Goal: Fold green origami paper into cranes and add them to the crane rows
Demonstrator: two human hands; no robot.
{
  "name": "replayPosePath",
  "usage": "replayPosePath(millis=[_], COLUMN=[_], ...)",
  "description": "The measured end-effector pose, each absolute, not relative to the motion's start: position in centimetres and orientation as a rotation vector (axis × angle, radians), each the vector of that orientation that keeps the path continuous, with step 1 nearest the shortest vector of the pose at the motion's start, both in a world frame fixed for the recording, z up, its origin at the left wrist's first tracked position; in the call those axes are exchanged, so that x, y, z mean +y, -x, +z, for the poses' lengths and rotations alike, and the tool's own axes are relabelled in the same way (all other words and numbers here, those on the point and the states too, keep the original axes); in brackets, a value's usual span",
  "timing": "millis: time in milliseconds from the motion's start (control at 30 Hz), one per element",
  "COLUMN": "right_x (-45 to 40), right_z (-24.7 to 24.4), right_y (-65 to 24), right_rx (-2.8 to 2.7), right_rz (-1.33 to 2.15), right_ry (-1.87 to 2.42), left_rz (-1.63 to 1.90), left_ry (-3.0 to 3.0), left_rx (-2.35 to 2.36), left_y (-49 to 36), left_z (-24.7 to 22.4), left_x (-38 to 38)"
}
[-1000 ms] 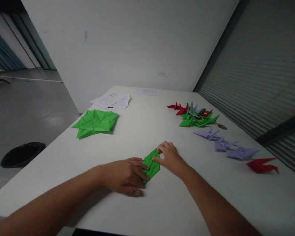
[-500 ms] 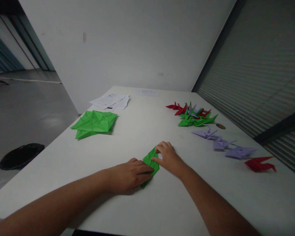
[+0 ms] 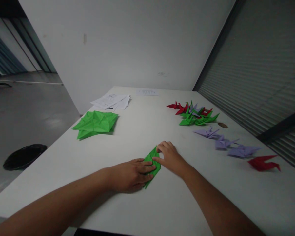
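A folded piece of green origami paper (image 3: 151,154), narrow and diamond-like, lies slanted on the white table in front of me. My left hand (image 3: 135,173) rests flat across its lower left part, fingers stretched out and a little spread, covering some of it. At the upper right edge is my right hand (image 3: 169,155), its thumb on the paper and its index finger curled at the edge, gripping the paper there. The other fingers of that hand are bent in. The paper's underside is hidden.
Creased green sheets (image 3: 95,123) are stacked at the left, with printed papers (image 3: 110,101) behind. Right: a pile of green, red and purple paper cranes (image 3: 198,114), several purple cranes (image 3: 243,150), a red crane (image 3: 264,163). A black-lined bin (image 3: 24,157) stands beyond the left edge.
My left hand's fingers have straightened and spread flatter over the green paper. My right hand stays at the upper edge. The whole view has shifted slightly.
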State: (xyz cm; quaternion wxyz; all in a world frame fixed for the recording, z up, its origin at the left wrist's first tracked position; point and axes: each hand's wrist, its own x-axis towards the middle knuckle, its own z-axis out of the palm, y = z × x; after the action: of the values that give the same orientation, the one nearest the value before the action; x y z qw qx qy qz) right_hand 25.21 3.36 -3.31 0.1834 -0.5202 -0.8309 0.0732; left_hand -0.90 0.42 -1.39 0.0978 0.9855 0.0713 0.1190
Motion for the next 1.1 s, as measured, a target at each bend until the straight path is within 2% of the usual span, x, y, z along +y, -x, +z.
replayPosePath(millis=[233, 733, 1100], right_x=[2.53, 2.53, 2.42], right_z=[-2.46, -2.44, -2.64], right_y=[-25.13, -25.09, -25.14], right_rx=[-2.403, -2.375, -2.37], right_rz=[0.277, 0.309, 0.307], right_ry=[1.366, 1.464, 1.454], left_rz=[0.268, 0.113, 0.128], left_ry=[-2.893, -2.845, -2.748], left_rx=[0.223, 0.286, 0.283], left_y=[0.98, 1.31, 1.46], left_z=[-1.13, -0.93, -1.19], left_x=[0.33, 0.05, 0.93])
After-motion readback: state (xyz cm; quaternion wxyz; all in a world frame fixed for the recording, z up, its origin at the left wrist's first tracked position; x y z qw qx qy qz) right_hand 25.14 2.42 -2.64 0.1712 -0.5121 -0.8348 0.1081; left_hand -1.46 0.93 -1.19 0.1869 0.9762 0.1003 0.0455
